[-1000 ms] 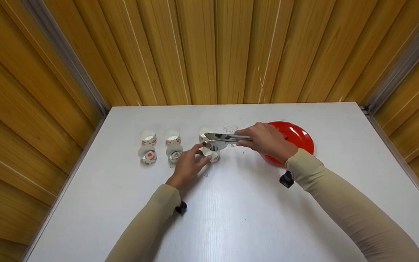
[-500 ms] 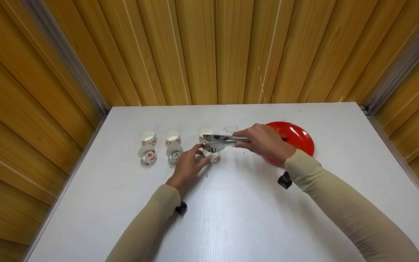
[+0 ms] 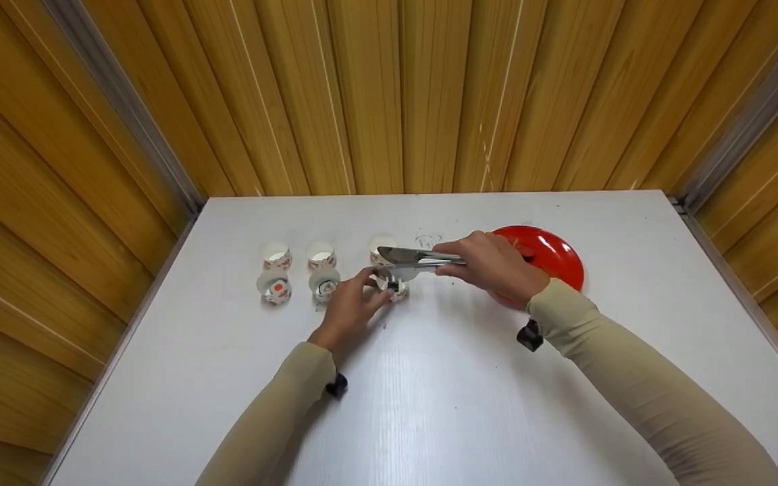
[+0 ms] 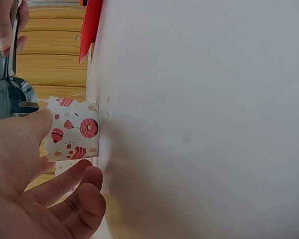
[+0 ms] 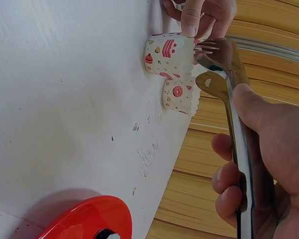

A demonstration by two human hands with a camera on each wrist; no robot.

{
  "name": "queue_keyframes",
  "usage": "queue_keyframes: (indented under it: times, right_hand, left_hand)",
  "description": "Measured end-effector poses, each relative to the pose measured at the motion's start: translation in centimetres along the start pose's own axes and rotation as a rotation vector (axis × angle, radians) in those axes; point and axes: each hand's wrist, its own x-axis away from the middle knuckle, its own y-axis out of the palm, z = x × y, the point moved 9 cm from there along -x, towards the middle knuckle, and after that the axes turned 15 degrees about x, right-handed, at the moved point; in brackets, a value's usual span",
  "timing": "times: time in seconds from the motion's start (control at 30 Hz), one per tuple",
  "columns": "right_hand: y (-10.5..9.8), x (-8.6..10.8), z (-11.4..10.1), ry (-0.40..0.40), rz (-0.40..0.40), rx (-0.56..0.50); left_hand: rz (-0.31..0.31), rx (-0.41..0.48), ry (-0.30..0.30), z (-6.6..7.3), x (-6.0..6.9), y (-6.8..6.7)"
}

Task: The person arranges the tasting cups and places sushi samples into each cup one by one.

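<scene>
In the head view my left hand (image 3: 348,307) holds a white paper baking cup (image 4: 72,129) by its rim, thumb on the near side. The cup stands on the table and is printed with red cakes and doughnuts. My right hand (image 3: 490,263) grips metal tongs (image 5: 241,149) by the handles. Their two ends, one slotted like a fork, are apart over the cup's mouth. A small dark piece (image 3: 393,287) shows inside the cup; its kind is hard to make out. Right of the tongs lies a red plate (image 3: 554,253), partly hidden by my right hand.
Another cup (image 3: 381,244) stands just behind the held one. Farther left are two back cups (image 3: 276,260) and two front cups; a front cup (image 3: 277,297) contains an orange-topped white piece. A dark-rimmed roll piece (image 5: 107,233) lies on the plate. Dark crumbs dot the white table (image 3: 416,391).
The tongs' ends have spread apart above the cup, and a dark piece now shows inside it. My left hand stays at the cup; my right hand has shifted slightly left.
</scene>
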Motion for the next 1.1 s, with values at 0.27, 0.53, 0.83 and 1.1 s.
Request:
queue_keyframes:
  times: [0.27, 0.53, 0.83, 1.1]
  right_hand:
    - [0.0, 0.0, 0.0, 0.007, 0.000, 0.022]
    - [0.0, 0.1, 0.4, 0.010, -0.005, 0.017]
    - [-0.9, 0.5, 1.2, 0.010, -0.015, 0.023]
    - [-2.2, 1.0, 2.8, 0.026, 0.006, -0.013]
  left_hand:
    - [-0.005, -0.001, 0.050, 0.3, 0.1, -0.1]
    - [-0.002, -0.022, 0.039, 0.3, 0.1, -0.1]
    - [-0.043, -0.096, -0.008, 1.1, -0.1, 0.2]
    - [-0.047, -0.099, 0.010, 1.8, -0.3, -0.3]
